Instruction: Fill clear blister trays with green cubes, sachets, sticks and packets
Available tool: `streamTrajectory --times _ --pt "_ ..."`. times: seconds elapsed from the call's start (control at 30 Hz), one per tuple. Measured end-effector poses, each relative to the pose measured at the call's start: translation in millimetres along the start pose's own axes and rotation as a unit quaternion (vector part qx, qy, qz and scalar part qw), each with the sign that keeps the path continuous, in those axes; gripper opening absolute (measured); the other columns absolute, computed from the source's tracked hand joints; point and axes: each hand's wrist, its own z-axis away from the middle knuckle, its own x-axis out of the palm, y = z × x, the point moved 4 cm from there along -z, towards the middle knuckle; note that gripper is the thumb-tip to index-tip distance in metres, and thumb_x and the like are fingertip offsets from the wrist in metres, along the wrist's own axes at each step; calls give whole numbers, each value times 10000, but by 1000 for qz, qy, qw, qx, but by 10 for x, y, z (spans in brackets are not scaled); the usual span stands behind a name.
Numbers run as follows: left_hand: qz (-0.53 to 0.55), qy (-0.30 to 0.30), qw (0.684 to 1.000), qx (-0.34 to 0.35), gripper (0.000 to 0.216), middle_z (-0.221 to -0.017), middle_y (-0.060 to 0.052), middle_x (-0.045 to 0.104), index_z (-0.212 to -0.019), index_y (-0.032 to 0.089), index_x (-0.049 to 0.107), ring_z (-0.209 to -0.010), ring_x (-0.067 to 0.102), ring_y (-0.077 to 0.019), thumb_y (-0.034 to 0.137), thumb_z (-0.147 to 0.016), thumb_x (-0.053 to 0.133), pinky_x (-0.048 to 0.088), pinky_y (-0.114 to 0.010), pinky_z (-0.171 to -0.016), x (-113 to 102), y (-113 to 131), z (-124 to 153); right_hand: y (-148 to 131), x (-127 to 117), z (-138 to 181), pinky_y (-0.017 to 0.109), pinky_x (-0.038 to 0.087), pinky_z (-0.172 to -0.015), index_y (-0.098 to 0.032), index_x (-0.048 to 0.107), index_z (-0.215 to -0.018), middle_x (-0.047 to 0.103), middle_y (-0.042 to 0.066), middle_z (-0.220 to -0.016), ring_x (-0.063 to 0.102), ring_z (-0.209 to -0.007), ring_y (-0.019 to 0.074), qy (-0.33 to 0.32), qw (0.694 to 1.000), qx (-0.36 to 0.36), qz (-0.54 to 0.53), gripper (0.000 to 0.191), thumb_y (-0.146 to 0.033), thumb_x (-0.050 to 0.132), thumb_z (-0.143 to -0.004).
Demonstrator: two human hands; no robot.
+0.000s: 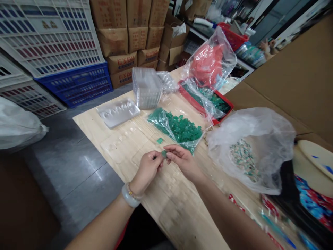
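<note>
A small green piece (163, 153), its kind too small to make out, is pinched between both hands above the wooden table (153, 187). My left hand (147, 168), with a pale bangle at the wrist, grips it from the left between thumb and fingers. From the right, my right hand (183, 161) closes its thumb and fingertips on the same piece. Just beyond the fingers lies a loose green piece (159, 140). Behind it, a clear bag (162, 121) lies open with a heap of similar green pieces (184, 128).
Clear molded trays (118, 113) and a tray stack (147, 88) stand at the table's far left. A red bin (191, 100) sits behind the bag. To the right are a translucent bag (273, 139) of small scraps and a cardboard box (286, 76). Crates (78, 86) line the floor.
</note>
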Motion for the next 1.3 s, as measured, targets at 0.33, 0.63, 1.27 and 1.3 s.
streamTrajectory --times 0.33,0.63,1.27,1.3 --pt "-170 -126 967 143 174 -572 37 444 -713 148 520 -529 398 -77 283 -786 437 321 -191 -515 -75 163 152 130 119 133 123 366 -435 -122 626 -818 539 -30 -583 475 -477 18 29 934 198 -298 184 -130 647 -635" --pt "-146 -136 972 123 221 -565 23 458 -741 154 540 -520 417 -89 332 -803 426 336 -196 -501 -348 61 369 100 -83 -58 158 433 -518 -174 600 -786 521 -28 -638 477 -528 36 130 957 77 -248 105 -156 586 -683" --pt "-356 56 885 294 264 -938 -75 511 -910 148 521 -909 472 -186 56 -708 377 383 -347 -835 -467 86 51 156 366 -421 280 428 -692 -152 553 -985 559 92 -905 531 -818 182 -10 719 -108 686 212 -157 454 -798" --pt "-318 69 902 285 294 -938 -70 502 -924 147 511 -907 471 -184 51 -677 385 383 -347 -832 -516 91 49 142 355 -413 283 429 -692 -148 531 -1010 555 93 -923 531 -817 182 3 728 -102 678 231 -158 471 -787"
